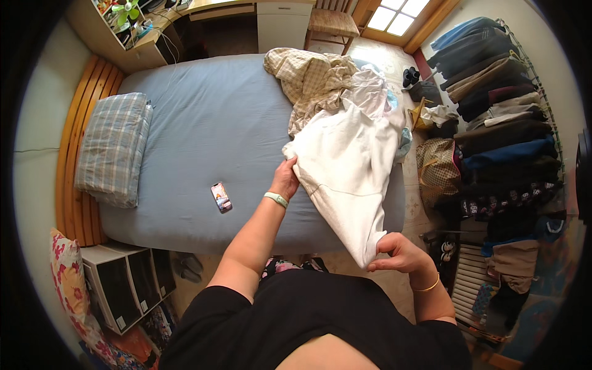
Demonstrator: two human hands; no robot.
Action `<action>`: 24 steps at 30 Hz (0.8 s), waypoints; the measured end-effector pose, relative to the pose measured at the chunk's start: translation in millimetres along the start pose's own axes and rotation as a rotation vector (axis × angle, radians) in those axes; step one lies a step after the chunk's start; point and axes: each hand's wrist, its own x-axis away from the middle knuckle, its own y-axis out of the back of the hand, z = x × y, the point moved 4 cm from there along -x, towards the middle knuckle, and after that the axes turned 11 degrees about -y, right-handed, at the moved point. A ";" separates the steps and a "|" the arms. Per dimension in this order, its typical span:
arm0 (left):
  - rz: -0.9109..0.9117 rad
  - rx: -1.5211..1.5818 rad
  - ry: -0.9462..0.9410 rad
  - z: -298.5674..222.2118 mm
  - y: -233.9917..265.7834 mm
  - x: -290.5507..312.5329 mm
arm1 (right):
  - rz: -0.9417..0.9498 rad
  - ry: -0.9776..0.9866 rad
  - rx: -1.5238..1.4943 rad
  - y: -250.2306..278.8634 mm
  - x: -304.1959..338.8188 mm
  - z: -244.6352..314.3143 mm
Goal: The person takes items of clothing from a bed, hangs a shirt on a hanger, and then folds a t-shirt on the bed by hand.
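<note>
A white cloth (348,163) stretches right of the frame's centre, partly over the blue-grey bed (191,135). The person's left hand (285,177) grips its left edge near the centre; the right hand (399,253) pinches its lowest corner, lower right. Beige checked fabric (313,80) is bunched upper centre; a phone (221,198) lies left of centre.

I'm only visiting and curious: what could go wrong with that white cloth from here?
If the right hand slips, the lower corner of the white cloth, held out past the near edge of the bed, might drop toward the floor. Its far part lies against the checked cloth, so a pull could drag that along.
</note>
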 end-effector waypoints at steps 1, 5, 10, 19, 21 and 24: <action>0.017 -0.054 -0.043 -2.1 -23.1 4.7 | -0.003 -0.016 0.047 1.6 12.8 -10.2; 0.089 -0.308 -0.167 -19.7 -137.1 56.9 | -0.267 -0.075 0.011 12.5 47.5 -42.9; 0.553 -0.586 -0.306 57.2 -232.0 163.0 | -0.730 0.039 0.098 27.4 59.6 -53.8; 0.761 -1.221 -0.795 49.5 -260.2 214.0 | -0.740 0.235 -0.383 37.2 90.3 -91.6; 0.598 -1.310 -1.046 42.4 -246.3 203.3 | -0.577 0.203 -0.267 43.2 123.3 -59.0; 0.634 -1.474 -0.959 52.6 -222.0 182.5 | -0.366 0.379 -0.115 48.2 175.1 -2.3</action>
